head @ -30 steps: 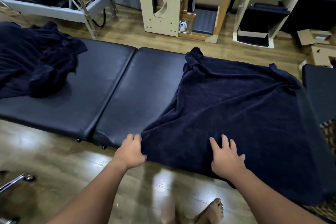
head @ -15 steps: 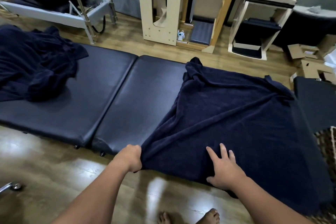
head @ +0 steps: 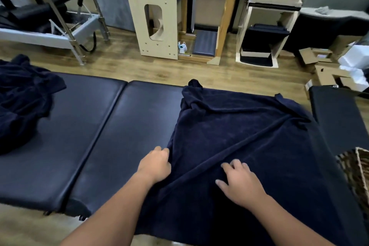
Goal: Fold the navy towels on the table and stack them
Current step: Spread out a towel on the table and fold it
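Towel heap (head: 24,102): navy, crumpled, on far left end of the tabletop, spilling past the left edge of view.
Tabletop (head: 111,138): dark padded surface in two cushions with a seam between them; middle part bare, glossy.
Metal frame equipment (head: 65,20): on the wooden floor beyond the tabletop, at upper left, with grey rails and black padding.
Wooden arched unit (head: 153,18): pale, upright on the floor behind the tabletop, with a slot cut through its face.
Left hand (head: 154,164): on the near left edge of the spread towel, fingers curled over the cloth edge and gripping it; thumb side against the fabric.
Spread towel (head: 249,134): navy, laid over right half of the tabletop, near edge hanging off the front; raised diagonal ridge from between the hands up toward the far right corner; far left corner bunched into a small peak.
Right hand (head: 240,182): on the towel just right of the ridge's near end, fingers bent and bunching cloth beneath the tips, thumb out to the left; clearly apart from left hand.
Shelf unit (head: 267,26): pale, behind the tabletop, with dark folded items on its levels.
Cardboard boxes (head: 323,64): open, on the floor at far right.
Woven basket (head: 359,168): at right edge of view, beside the towel's hanging side.
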Demonstrator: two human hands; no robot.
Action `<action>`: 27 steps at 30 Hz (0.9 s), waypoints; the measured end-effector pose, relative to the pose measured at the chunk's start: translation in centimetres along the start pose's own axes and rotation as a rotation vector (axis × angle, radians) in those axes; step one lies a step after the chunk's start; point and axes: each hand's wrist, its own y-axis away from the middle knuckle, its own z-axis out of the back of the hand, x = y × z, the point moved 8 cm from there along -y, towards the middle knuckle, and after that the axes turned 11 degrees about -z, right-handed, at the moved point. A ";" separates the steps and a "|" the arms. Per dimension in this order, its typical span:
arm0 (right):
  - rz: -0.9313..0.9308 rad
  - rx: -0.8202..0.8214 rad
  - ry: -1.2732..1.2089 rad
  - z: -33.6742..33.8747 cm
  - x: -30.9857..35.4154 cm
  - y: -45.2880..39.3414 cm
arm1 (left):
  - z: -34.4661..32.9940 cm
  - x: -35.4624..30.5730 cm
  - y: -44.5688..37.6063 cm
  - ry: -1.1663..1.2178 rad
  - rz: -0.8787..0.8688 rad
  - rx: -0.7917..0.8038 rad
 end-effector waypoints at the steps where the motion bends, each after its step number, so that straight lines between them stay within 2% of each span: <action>1: -0.002 -0.019 -0.028 0.9 -0.2 -1.6 | 0.5 -0.3 -1.4 0.000 -0.004 0.002; 8: -0.036 -0.113 -0.101 6.8 -2.8 -12.2 | 4.8 -0.9 -10.7 0.014 0.016 -0.014; 14: -0.218 -0.136 -0.185 10.3 -9.6 -20.4 | 8.9 -0.2 -19.6 -0.022 0.015 -0.047; 20: -0.455 -0.132 -0.225 11.5 -17.1 -26.5 | 9.9 -2.4 -27.4 0.030 -0.250 -0.028; 23: -0.475 -0.120 -0.220 11.2 -18.9 -28.5 | 9.3 -4.6 -29.2 0.058 -0.410 0.038; 27: -0.442 -0.094 -0.177 11.3 -19.6 -30.8 | 9.7 -5.5 -31.6 0.099 -0.388 0.041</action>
